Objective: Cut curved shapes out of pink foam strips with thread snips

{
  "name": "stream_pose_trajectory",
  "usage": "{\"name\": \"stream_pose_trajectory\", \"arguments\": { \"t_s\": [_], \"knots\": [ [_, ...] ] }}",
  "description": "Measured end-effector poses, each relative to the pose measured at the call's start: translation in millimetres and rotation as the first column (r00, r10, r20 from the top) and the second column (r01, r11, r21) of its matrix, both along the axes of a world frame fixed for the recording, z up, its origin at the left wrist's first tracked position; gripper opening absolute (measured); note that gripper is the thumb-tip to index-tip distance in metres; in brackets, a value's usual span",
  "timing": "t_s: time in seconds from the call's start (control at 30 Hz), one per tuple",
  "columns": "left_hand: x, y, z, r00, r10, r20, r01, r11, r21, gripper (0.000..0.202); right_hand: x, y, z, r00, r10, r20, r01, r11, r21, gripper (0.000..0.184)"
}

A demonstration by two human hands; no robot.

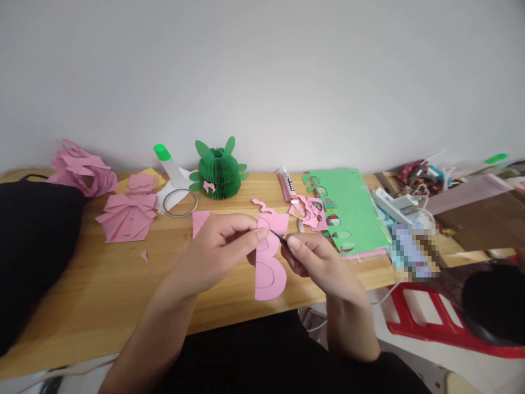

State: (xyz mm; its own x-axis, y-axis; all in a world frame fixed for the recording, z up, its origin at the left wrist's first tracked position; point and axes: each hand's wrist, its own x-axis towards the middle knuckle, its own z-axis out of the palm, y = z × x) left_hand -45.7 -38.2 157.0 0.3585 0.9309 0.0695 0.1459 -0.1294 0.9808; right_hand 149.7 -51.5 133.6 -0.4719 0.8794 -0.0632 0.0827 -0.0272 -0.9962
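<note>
My left hand (229, 241) pinches the left edge of a pink paper piece (271, 273) between thumb and fingers. The paper has a scalloped right side and dark curved lines drawn on it. In my right hand (314, 254) is a slim dark tool with a pointed end (280, 237), its tip against the upper part of the paper; whether it is a knife or scissors I cannot tell. Just above lies a wavy pink paper strip (264, 207). Another pink paper piece (200, 220) shows partly behind my left hand.
A green honeycomb paper figure (219, 175) stands near the wall, with a tape ring (180, 202) and green-capped bottle (168, 161) leftward. Folded pink paper (127, 216) and a black bag (36, 251) lie left. Rightward are a glue tube (290, 186), pink scraps (309, 210) and green sheet (353, 208).
</note>
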Motion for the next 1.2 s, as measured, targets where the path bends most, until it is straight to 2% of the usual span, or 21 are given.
{"name": "stream_pose_trajectory", "arguments": {
  "t_s": [0.33, 0.6, 0.9, 1.2],
  "knots": [
    [-1.9, -0.7, -2.4, 1.000, 0.014, 0.014, -0.014, 0.999, 0.037, 0.033, -1.0, 0.4, 0.1, 1.000, -0.010, -0.012, 0.010, 1.000, -0.007, 0.049],
    [-1.0, -2.1, -5.9, 0.994, 0.001, 0.107, 0.004, 0.999, -0.054, 0.026, -0.7, 0.1, -2.1, 0.999, -0.005, -0.033, 0.005, 1.000, -0.020, 0.049],
    [4.7, -1.4, -14.1, 0.984, -0.002, 0.175, 0.009, 0.999, -0.041, 0.025, 0.7, 1.8, -6.0, 0.998, -0.021, -0.061, 0.018, 0.999, -0.036, 0.051],
    [8.9, -2.3, -16.8, 0.971, -0.008, 0.238, 0.053, 0.982, -0.182, 0.026, -1.6, 1.8, -8.9, 0.993, -0.044, -0.113, 0.033, 0.994, -0.102, 0.050]
  ]
}}
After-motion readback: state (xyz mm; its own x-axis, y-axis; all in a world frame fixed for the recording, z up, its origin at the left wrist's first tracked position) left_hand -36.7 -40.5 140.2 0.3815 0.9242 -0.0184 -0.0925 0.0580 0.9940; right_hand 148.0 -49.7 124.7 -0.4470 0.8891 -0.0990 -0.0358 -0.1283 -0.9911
